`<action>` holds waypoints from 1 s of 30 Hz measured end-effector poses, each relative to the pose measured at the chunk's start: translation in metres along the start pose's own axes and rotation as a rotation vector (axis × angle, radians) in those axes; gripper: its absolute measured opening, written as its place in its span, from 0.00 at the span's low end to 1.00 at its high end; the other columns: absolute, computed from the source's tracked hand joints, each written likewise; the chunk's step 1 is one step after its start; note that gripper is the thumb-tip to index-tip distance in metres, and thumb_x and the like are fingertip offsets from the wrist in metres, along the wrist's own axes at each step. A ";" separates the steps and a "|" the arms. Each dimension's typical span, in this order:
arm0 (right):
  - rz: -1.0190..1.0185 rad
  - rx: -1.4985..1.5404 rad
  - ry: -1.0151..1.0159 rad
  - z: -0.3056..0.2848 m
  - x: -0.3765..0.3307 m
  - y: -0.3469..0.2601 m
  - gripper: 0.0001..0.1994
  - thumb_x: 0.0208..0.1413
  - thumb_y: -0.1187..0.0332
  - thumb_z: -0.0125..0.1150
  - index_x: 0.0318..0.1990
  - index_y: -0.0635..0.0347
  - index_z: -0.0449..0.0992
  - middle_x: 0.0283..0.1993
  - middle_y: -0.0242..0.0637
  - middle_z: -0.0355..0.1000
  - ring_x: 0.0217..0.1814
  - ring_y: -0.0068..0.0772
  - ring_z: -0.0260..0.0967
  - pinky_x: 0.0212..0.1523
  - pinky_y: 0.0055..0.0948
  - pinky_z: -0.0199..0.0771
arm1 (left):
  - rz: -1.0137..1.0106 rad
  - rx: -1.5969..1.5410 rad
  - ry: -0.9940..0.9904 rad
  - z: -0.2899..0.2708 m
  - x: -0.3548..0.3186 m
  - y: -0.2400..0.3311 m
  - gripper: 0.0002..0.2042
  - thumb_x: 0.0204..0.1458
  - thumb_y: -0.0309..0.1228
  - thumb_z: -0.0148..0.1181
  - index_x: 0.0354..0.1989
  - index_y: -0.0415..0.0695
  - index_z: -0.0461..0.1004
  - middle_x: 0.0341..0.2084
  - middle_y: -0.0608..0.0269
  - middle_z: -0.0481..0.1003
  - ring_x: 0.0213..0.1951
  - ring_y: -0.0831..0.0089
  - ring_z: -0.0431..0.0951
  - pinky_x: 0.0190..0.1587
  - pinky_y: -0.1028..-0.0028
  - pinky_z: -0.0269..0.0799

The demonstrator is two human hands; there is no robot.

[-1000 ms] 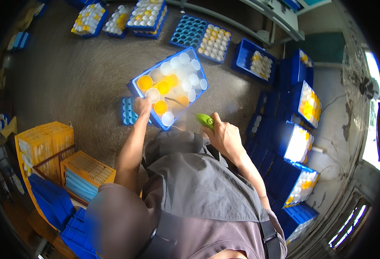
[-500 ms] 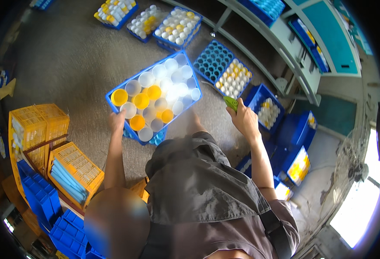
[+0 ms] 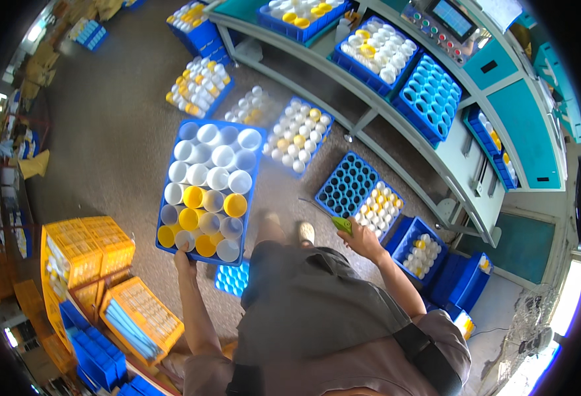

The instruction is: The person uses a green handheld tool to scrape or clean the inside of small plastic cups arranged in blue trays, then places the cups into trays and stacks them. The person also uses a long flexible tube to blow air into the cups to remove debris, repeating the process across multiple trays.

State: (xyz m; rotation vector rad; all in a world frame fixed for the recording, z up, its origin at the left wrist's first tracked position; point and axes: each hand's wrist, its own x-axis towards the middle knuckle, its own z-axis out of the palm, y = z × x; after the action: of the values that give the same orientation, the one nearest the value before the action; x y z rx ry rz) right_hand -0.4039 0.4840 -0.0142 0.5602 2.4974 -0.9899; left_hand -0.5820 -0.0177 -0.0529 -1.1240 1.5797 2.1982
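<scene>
My left hand (image 3: 185, 259) grips the near edge of a blue tray (image 3: 253, 173) filled with white and yellow round cups, holding it up in front of me above the floor. My right hand (image 3: 362, 239) is out to the right, closed around a small green object (image 3: 342, 225) whose kind I cannot make out. Below that hand on the floor lie an empty blue holed tray (image 3: 346, 185) and a blue tray with small white and yellow cups (image 3: 379, 208).
A grey-green workbench (image 3: 396, 109) curves across the upper right, carrying several blue trays (image 3: 430, 99). More trays of cups (image 3: 297, 135) sit on the floor beneath it. Yellow crates (image 3: 86, 254) and blue crates (image 3: 96, 356) stand at lower left. Blue bins (image 3: 422, 247) stand at right.
The view has swung toward the workbench. The tray in my left hand now appears lengthwise in front of me, and my right hand with the green object has stayed out to the right.
</scene>
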 end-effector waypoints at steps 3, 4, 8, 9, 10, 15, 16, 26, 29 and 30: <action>0.094 0.086 0.039 -0.003 0.048 -0.019 0.31 0.59 0.50 0.58 0.60 0.67 0.61 0.29 0.53 0.77 0.34 0.57 0.77 0.35 0.48 0.76 | -0.037 -0.109 -0.062 0.067 0.074 0.031 0.24 0.57 0.28 0.55 0.62 0.39 0.63 0.54 0.55 0.72 0.55 0.59 0.74 0.58 0.61 0.71; 0.096 0.227 0.062 -0.007 0.060 -0.025 0.30 0.59 0.52 0.58 0.59 0.66 0.61 0.28 0.48 0.78 0.33 0.52 0.79 0.34 0.45 0.76 | -0.039 -0.126 -0.091 0.099 0.107 0.048 0.23 0.57 0.29 0.56 0.61 0.39 0.64 0.53 0.56 0.72 0.54 0.60 0.74 0.56 0.62 0.72; 0.287 0.326 0.172 -0.016 0.117 -0.056 0.27 0.60 0.55 0.58 0.57 0.68 0.63 0.26 0.44 0.78 0.34 0.47 0.79 0.36 0.41 0.76 | -0.125 -0.134 -0.021 0.256 0.257 0.128 0.20 0.57 0.31 0.59 0.58 0.46 0.68 0.49 0.65 0.74 0.48 0.68 0.76 0.46 0.69 0.77; 0.319 0.374 0.205 -0.015 0.127 -0.066 0.26 0.59 0.55 0.59 0.55 0.69 0.64 0.26 0.44 0.78 0.35 0.47 0.79 0.37 0.41 0.75 | -0.111 -0.093 -0.027 0.303 0.295 0.149 0.22 0.57 0.31 0.60 0.60 0.49 0.66 0.52 0.64 0.72 0.52 0.68 0.74 0.48 0.66 0.77; 0.440 0.343 0.265 -0.011 0.134 -0.078 0.26 0.59 0.55 0.59 0.54 0.69 0.65 0.28 0.45 0.78 0.36 0.48 0.79 0.38 0.42 0.75 | -0.097 -0.102 -0.083 0.346 0.326 0.166 0.23 0.57 0.33 0.58 0.62 0.52 0.65 0.56 0.63 0.70 0.56 0.67 0.71 0.51 0.63 0.75; 0.577 0.373 0.286 -0.010 0.165 -0.139 0.28 0.58 0.54 0.59 0.56 0.69 0.63 0.30 0.47 0.79 0.38 0.54 0.78 0.39 0.47 0.75 | -0.071 0.059 -0.310 0.523 0.475 0.247 0.22 0.60 0.40 0.49 0.61 0.46 0.63 0.54 0.57 0.70 0.46 0.54 0.79 0.31 0.48 0.82; 0.601 0.373 0.278 -0.011 0.168 -0.152 0.25 0.58 0.54 0.59 0.54 0.66 0.65 0.30 0.47 0.79 0.39 0.54 0.78 0.40 0.47 0.75 | -0.083 0.115 -0.294 0.551 0.500 0.261 0.22 0.59 0.41 0.52 0.59 0.45 0.65 0.51 0.57 0.72 0.43 0.57 0.79 0.27 0.54 0.80; 0.733 0.474 0.180 -0.025 0.223 -0.216 0.24 0.58 0.56 0.60 0.52 0.67 0.65 0.35 0.52 0.78 0.43 0.57 0.76 0.42 0.47 0.73 | 0.014 0.095 -0.531 0.743 0.538 0.305 0.32 0.51 0.48 0.68 0.56 0.37 0.68 0.54 0.50 0.72 0.54 0.62 0.75 0.55 0.64 0.76; 0.680 0.393 0.266 -0.034 0.243 -0.219 0.26 0.58 0.56 0.61 0.54 0.67 0.64 0.35 0.56 0.76 0.46 0.64 0.73 0.43 0.51 0.72 | -0.187 -0.033 -0.717 0.768 0.500 0.246 0.29 0.54 0.49 0.64 0.55 0.39 0.67 0.52 0.48 0.70 0.55 0.59 0.72 0.57 0.59 0.72; 0.662 0.441 0.323 -0.039 0.249 -0.220 0.25 0.57 0.57 0.62 0.53 0.69 0.64 0.35 0.60 0.75 0.44 0.67 0.71 0.40 0.53 0.72 | -0.260 -0.053 -0.791 0.762 0.485 0.214 0.24 0.55 0.48 0.64 0.50 0.40 0.70 0.42 0.52 0.76 0.45 0.60 0.77 0.51 0.59 0.76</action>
State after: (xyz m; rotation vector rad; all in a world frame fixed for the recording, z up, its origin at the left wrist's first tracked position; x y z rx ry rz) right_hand -0.7310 0.4187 0.0101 1.6626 2.0626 -1.2273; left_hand -1.3843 0.4434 -0.1270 -0.3370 0.9732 2.1109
